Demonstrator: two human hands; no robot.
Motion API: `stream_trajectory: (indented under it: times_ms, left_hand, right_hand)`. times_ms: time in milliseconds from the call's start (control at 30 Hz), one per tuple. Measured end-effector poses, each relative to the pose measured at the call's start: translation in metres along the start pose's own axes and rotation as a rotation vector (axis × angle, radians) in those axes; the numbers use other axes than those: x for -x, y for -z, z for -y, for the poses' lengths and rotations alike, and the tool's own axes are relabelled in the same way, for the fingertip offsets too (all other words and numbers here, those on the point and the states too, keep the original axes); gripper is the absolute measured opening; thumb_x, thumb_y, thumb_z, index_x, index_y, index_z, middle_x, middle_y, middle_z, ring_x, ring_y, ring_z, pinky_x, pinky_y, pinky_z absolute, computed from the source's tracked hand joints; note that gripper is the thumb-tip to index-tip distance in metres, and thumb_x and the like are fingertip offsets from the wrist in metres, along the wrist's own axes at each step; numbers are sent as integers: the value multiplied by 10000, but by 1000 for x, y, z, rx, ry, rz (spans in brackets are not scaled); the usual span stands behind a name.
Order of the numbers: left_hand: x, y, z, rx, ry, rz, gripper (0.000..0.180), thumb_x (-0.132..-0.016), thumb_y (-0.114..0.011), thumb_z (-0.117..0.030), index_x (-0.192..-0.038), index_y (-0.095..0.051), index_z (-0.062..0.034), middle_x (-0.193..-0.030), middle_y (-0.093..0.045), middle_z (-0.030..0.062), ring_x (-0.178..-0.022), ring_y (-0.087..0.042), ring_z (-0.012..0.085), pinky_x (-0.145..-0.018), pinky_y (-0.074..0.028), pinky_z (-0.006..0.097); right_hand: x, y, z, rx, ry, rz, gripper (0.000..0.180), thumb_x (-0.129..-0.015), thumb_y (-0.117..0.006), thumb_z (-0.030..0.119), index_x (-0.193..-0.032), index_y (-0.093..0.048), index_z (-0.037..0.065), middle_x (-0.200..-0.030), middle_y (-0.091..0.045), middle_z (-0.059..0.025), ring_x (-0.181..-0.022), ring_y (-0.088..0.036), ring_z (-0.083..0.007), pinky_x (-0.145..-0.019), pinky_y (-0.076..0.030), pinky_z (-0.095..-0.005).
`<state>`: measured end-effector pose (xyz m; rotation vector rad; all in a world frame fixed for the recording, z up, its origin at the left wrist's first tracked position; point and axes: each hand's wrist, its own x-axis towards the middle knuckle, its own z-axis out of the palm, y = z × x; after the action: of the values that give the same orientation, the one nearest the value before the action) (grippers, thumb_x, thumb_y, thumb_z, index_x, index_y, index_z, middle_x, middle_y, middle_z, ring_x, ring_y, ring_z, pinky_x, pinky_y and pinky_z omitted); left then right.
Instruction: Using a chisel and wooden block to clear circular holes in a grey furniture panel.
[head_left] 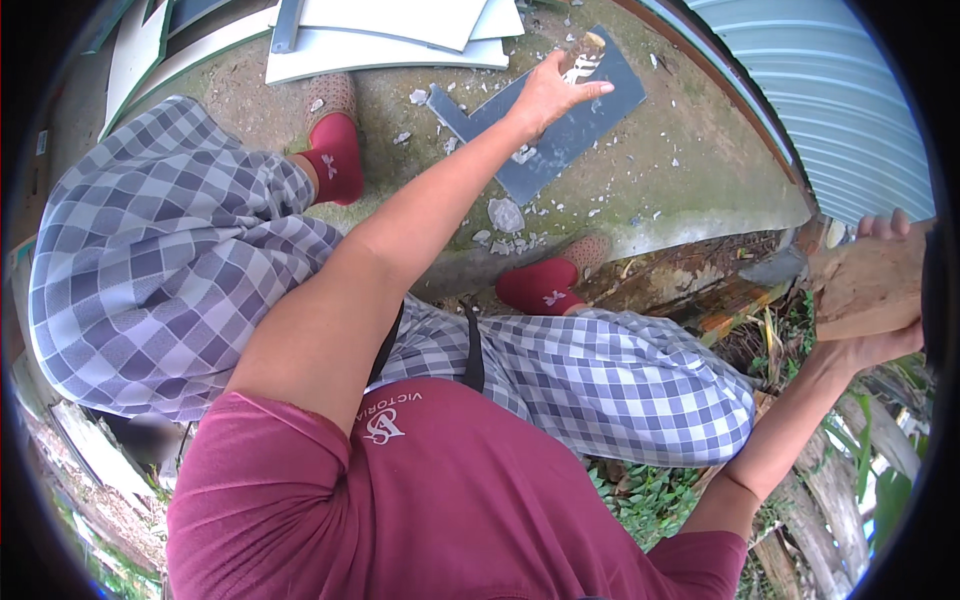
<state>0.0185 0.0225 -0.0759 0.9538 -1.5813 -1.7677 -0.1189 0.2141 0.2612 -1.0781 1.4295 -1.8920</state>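
Mossy concrete (700, 150), strewn with pale chips (505, 215). One grey board (585, 130), lying flat on it. One short brown-and-white stub (584, 60), over the board; my left hand (545, 98) holds it, thumb and fingers curled partway. One rough wooden block (868, 285), raised far right; my right hand (872, 350) grips it, fingers spread wide.

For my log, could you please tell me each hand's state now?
Left hand: at a brown-and-white piece; grip can't be told.
Right hand: closed, holding a wooden block.
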Motion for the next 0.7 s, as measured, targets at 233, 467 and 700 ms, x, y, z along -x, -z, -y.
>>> stream_trajectory:
  times_ms: [233,467,700]
  left_hand:
    - [5,11,0,56,23,71,629,-657,-800,-450,-1083,-609,-30,-933,-662,65,-841,-606,111,-774,-485,266]
    - [3,6,-17,105,37,42,508,-707,-764,-366,-1050,-600,-30,-928,-653,58,-822,-601,111,-756,-482,270]
    - [1,6,-8,190,86,74,501,-708,-760,-378,-1034,-604,-31,-912,-649,63,-813,-600,126,-759,-481,282]
  right_hand:
    - [17,-32,-56,48,-319,-58,718,-794,-574,458,-1281,-354,-22,-1099,-466,-237,-934,-498,-264,-898,-435,-404]
    - [24,-18,-65,204,-442,-107,645,-846,-544,422,-1292,-349,-1,-1081,-519,-169,-867,-520,-237,-794,-462,-369]
    - [22,-8,-60,204,-397,-199,631,-862,-534,427,-1291,-346,3,-1071,-521,-174,-865,-523,-243,-786,-475,-373]
